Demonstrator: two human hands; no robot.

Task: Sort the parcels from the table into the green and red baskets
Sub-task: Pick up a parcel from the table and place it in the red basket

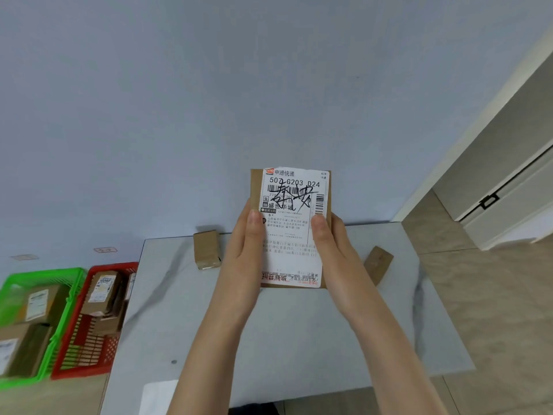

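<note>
1. Fingers of both hands are curled round the side edges of a flat brown cardboard parcel. The thumbs press on its front and the other fingers are hidden behind it.
2. The left hand grips the parcel's left edge and the right hand its right edge, at about the same height.
3. The parcel is held up above the grey marbled table, apart from it. Its long axis is upright, and its white shipping label faces the person, as if being read.
4. A green plastic basket and a red plastic basket stand side by side beyond the table's left edge, lower than the tabletop. The red one is nearer the table, and both already hold brown parcels.
5. Both baskets lie to the left of and below the held parcel, so the left hand is the nearer one. The drop probably calls for a swing leftward and down, with a shorter reach to red than to green.
6. A small brown cardboard box and a brown cardboard packet lie on the table, one on either side of the hands, so the sorting looks unfinished.
</note>
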